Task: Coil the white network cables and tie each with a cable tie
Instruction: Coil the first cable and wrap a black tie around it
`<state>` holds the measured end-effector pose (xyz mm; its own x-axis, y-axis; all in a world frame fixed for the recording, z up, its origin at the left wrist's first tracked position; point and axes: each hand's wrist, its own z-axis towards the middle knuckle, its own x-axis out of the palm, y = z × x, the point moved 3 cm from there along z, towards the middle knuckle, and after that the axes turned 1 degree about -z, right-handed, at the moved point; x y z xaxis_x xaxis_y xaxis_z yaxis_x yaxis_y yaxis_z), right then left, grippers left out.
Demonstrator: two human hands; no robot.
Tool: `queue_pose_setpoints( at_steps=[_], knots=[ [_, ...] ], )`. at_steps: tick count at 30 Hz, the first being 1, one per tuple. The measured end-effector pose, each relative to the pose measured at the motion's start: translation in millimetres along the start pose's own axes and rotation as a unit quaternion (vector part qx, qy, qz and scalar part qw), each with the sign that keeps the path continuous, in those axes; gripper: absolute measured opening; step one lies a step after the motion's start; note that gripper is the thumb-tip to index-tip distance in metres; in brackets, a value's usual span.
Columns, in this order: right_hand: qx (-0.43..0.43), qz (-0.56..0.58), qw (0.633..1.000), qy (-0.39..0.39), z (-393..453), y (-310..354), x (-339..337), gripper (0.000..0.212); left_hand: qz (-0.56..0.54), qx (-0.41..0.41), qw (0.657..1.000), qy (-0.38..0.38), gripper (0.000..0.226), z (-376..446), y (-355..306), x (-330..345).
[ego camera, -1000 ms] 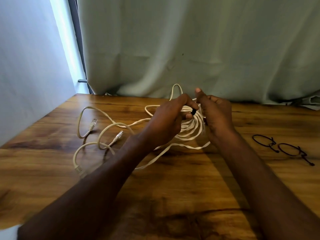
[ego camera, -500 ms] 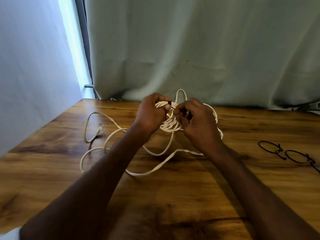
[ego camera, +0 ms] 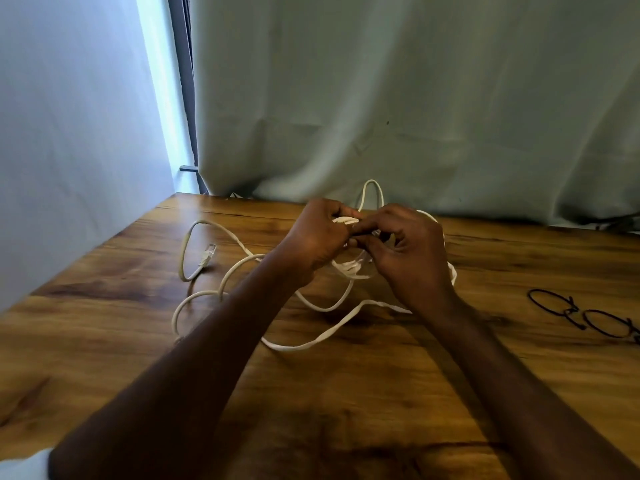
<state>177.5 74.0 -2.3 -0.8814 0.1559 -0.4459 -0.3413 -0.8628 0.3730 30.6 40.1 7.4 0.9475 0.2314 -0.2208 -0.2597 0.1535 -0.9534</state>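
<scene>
Both hands meet above the middle of the wooden table (ego camera: pixel 346 393). My left hand (ego camera: pixel 317 237) grips a bundle of white cable loops (ego camera: pixel 349 270), with the coil's top showing between thumb and fingers. My right hand (ego camera: pixel 408 252) curls over the same bundle from the right, fingertips pinching at its top; a dark bit shows between the fingers, too hidden to name. One loop (ego camera: pixel 372 188) sticks up behind the hands. Loose white cable (ego camera: pixel 311 342) trails across the table to the left, ending in a clear plug (ego camera: pixel 207 254).
Two looped black cable ties (ego camera: pixel 585 313) lie on the table at the right. A pale curtain (ego camera: pixel 415 98) hangs along the table's far edge and a pale wall (ego camera: pixel 69 133) runs along the left side.
Both hands have closed in on the top of the coil and raised it off the table. The right hand, earlier held beside the coil, now pinches at its top.
</scene>
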Motion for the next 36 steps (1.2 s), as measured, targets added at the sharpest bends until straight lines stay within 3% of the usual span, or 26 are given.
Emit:
queue_pose_setpoints(
  at_steps=[4, 6, 11, 19, 22, 25, 27, 31, 34, 36],
  knots=[
    [0.138, 0.134, 0.980, -0.052, 1.8, -4.1, -10.6, 0.014, 0.041, 0.059, 0.992, 0.106, 0.018, 5.4, 2.1, 1.0],
    [0.168, 0.160, 0.971, -0.064, 3.1, -7.6, -17.4, 0.020, 0.068, 0.080, 0.985, 0.135, 0.015, 4.4, 1.4, 3.7],
    [0.158, 0.142, 0.977, -0.013, 1.7, -6.5, -13.0, 0.013, 0.225, 0.131, 0.957, 0.125, 0.020, 6.2, 2.0, 13.5],
    [0.254, 0.171, 0.950, -0.058, 1.8, -11.0, -16.8, 0.006, 0.197, 0.139, 0.962, 0.131, 0.025, 7.1, 2.8, 18.1],
    [0.353, 0.239, 0.903, -0.046, 0.2, -13.8, -12.5, 0.010, 0.168, 0.145, 0.966, 0.129, 0.036, 3.2, 5.5, 17.9],
    [0.447, 0.364, 0.815, -0.053, -2.8, -17.0, -10.4, 0.010, 0.121, 0.181, 0.970, 0.112, 0.044, -0.9, 3.8, 19.0],
    [0.479, 0.421, 0.769, -0.042, -3.3, -18.7, -9.7, 0.013, 0.105, 0.213, 0.966, 0.100, 0.041, -0.9, 6.6, 20.0],
    [0.506, 0.516, 0.691, -0.003, -3.2, -14.5, -7.6, 0.022, 0.180, 0.263, 0.947, 0.048, 0.044, -0.1, 12.2, 23.6],
    [0.515, 0.530, 0.674, 0.020, -3.8, -14.6, -4.9, 0.034, 0.203, 0.293, 0.934, 0.011, 0.039, -0.5, 13.9, 24.3],
    [0.527, 0.521, 0.671, 0.022, -4.7, -16.5, -3.1, 0.025, 0.203, 0.305, 0.931, 0.001, 0.043, -2.0, 15.0, 24.0]
  ],
)
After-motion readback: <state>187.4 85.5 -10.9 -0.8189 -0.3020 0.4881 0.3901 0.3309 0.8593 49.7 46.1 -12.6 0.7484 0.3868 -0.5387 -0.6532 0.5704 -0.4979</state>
